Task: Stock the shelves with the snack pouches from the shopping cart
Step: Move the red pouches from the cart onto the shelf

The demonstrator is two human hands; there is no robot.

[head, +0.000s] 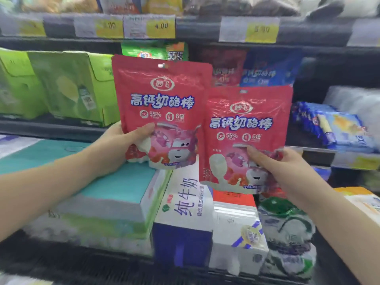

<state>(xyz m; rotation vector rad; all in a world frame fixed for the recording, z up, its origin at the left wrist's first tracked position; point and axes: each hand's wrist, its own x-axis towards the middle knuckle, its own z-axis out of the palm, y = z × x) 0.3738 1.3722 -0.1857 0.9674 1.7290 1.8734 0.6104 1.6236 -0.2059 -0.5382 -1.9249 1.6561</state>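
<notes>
This is a shop, a grocery or supermarket aisle. Dark shelves [197,27] run in tiers, and their front rail carries paper price tags [161,27] with yellow fields printed 4.00 and the like. The goods stand in bulk by kind: green cartons [78,85] in a row, milk cases [185,202] stacked below, blue wrapped packs [337,128] piled at the right, red pouches [225,68] beside blue pouches [267,70] at the back.

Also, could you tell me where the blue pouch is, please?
Head view, right of centre: the blue pouch sits beside a shelved red pouch, just above the red pouch in the right hand.
</notes>
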